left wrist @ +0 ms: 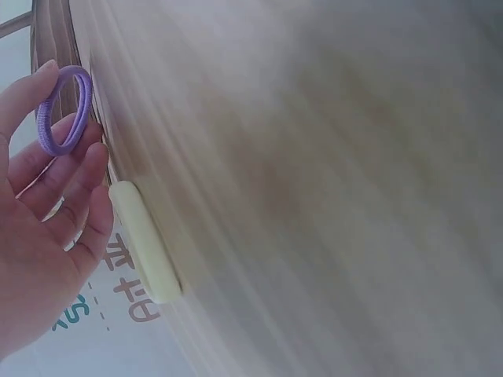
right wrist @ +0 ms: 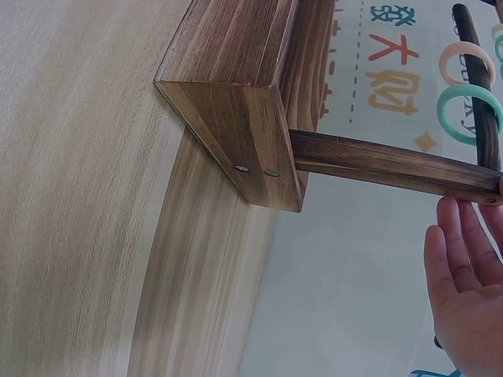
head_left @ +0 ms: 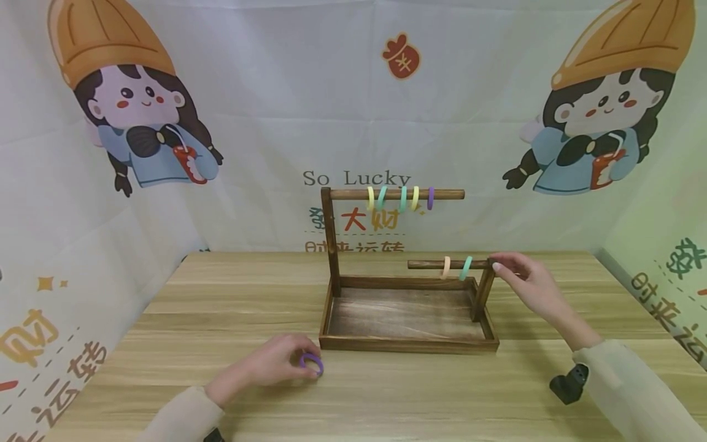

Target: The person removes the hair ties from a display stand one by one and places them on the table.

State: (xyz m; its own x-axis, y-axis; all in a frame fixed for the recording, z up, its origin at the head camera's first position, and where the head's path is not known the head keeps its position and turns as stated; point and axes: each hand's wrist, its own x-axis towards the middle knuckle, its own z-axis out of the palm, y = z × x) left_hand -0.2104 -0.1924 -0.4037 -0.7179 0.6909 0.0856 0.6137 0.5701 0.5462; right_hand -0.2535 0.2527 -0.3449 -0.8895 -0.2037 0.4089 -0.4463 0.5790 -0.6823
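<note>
My left hand [head_left: 278, 360] pinches a purple hair tie [left wrist: 44, 126] between thumb and fingers, low over the table in front of the stand's near left corner. A pale yellow band [left wrist: 147, 243] lies near that hand's lower fingers in the left wrist view; the head view does not show it. My right hand [head_left: 530, 284] grips the top of the short post of the dark wooden stand [head_left: 409, 345], thumb in front and fingers behind. Beside it on the lower bar hang a mint hair tie [head_left: 466, 268] and a peach hair tie [head_left: 446, 267].
Several yellow, mint and purple hair ties [head_left: 431, 198] hang on the stand's upper bar [head_left: 450, 194]. The stand has a shallow tray base on the wooden table [head_left: 409, 399]. A printed cloth [head_left: 287, 92] encloses the back and sides.
</note>
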